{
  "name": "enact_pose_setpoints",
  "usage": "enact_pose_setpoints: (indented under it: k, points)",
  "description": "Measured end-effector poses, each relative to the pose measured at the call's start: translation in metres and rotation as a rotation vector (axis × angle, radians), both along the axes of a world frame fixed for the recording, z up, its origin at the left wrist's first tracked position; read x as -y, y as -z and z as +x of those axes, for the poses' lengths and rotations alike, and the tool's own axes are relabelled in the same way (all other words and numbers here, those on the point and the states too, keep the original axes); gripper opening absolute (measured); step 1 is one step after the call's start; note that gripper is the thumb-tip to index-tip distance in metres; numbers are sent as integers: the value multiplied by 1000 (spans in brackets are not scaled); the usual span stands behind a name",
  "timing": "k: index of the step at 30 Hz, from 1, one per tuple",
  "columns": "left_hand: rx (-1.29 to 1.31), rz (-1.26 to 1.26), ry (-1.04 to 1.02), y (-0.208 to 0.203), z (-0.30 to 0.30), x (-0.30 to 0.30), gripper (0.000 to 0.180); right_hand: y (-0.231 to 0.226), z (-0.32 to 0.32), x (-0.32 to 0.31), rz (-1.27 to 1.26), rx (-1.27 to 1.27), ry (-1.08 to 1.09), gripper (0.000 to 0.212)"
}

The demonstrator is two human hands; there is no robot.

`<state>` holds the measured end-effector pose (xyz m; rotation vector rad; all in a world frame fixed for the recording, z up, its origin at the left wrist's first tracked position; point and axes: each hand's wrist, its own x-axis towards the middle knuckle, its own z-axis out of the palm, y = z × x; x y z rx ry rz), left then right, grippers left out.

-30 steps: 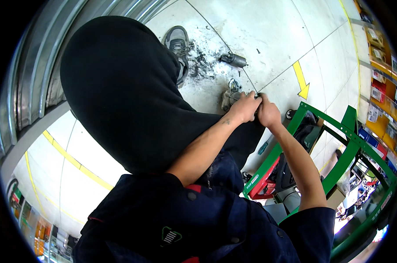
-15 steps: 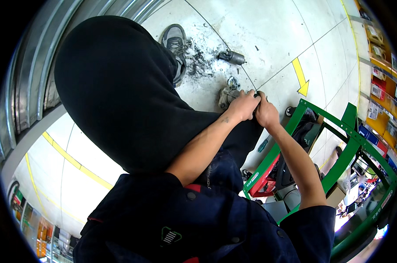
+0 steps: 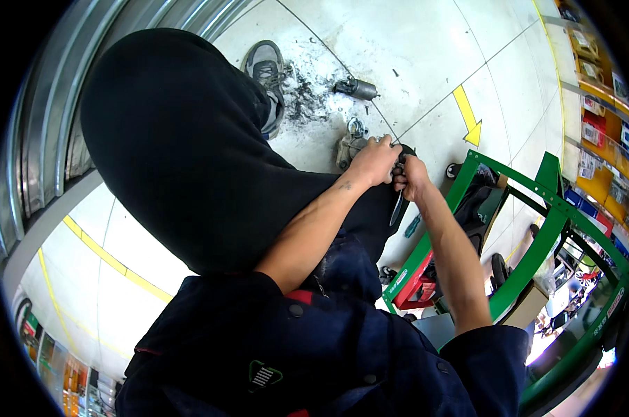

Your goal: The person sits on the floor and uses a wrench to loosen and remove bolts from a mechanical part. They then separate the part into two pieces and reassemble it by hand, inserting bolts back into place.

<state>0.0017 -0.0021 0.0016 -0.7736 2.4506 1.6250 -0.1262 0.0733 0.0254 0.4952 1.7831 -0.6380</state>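
Note:
My left hand (image 3: pixel 375 161) is closed on a small dark part (image 3: pixel 398 164) whose kind I cannot make out, mostly hidden by the fingers. Right beside it, my right hand (image 3: pixel 414 178) is curled around a slim shiny metal tool (image 3: pixel 396 209), its bright end pointing back toward me. A grey metal housing (image 3: pixel 345 151) with a ring-shaped end shows just past my left hand, partly covered by it. Farther off, a dark metal cylinder (image 3: pixel 357 88) like a small motor lies on its side on the floor.
Black powder (image 3: pixel 306 97) is scattered on the tiled floor by my shoe (image 3: pixel 266 73). A green metal cart frame (image 3: pixel 519 179) stands at my right, with a teal-handled tool (image 3: pixel 412 226) on the floor beside it. Parts shelves (image 3: pixel 599 139) line the far right, a ribbed metal shutter (image 3: pixel 40 139) the left.
My right hand has turned and dropped slightly, and the slim shiny tool now shows below it. My left hand stays close to the dark part. The whole view has shifted a little.

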Motion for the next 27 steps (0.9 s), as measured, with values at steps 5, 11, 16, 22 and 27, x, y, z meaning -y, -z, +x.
enact_pose_setpoints:
  k: [5, 11, 16, 22, 27]
  points:
    - [-63, 8, -16, 6, 0, 1, 71, -17, 15, -21, -321, -277, -135, 32]
    - [-120, 15, 47, 16, -2, -1, 73, -50, 33, -54, -117, -670, -730, 39]
    - [-206, 151, 9, 24, -1, 9, 93, -59, 13, -63, -305, -752, -558, 30]
    - [-276, 268, 119, 26, 8, 22, 88, -74, 29, -28, -438, -811, -1266, 33]
    - [-287, 305, 138, 30, 5, 23, 87, -71, 36, -12, -403, -764, -1443, 27]
